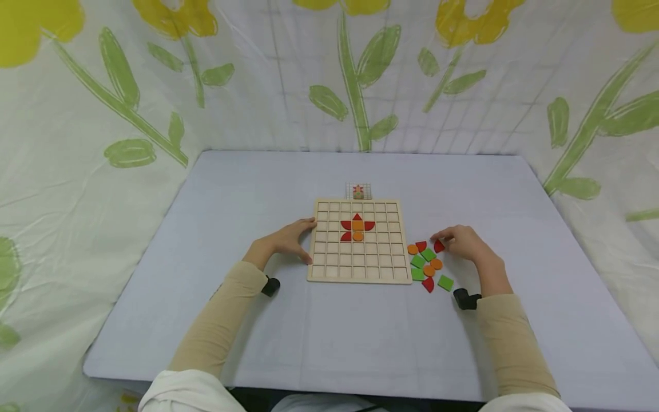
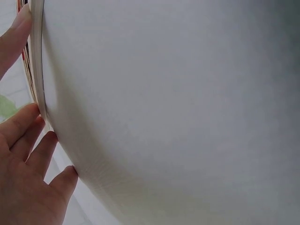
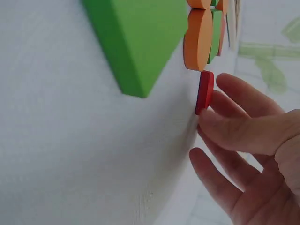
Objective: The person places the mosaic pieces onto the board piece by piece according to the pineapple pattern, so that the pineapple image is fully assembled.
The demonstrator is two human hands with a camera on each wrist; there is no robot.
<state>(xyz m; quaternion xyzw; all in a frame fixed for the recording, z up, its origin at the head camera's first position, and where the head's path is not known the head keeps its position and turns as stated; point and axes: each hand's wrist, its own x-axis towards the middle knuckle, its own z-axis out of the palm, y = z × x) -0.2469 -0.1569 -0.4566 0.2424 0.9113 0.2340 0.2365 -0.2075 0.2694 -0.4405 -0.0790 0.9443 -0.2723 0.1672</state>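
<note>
A square wooden grid board (image 1: 340,274) lies on the table. On it, several red pieces (image 1: 369,225) flank an orange square (image 1: 357,225), with an orange disc (image 1: 357,236) below. My left hand (image 1: 285,237) rests against the board's left edge, thumb and fingers spread; the left wrist view shows the fingertips (image 2: 68,176) along that side. To the right of the board, my right hand (image 1: 463,241) pinches a red quarter-circle piece (image 3: 204,91) at the outer side of the loose pieces. In the right wrist view the thumb overlaps its lower end.
Loose green squares (image 1: 445,282), orange discs (image 1: 436,264) and other red pieces (image 1: 428,284) lie close by the board's right edge. A small pattern card (image 1: 358,191) touches the board's far edge. A flower-patterned curtain (image 1: 257,86) hangs behind the white table (image 1: 334,343).
</note>
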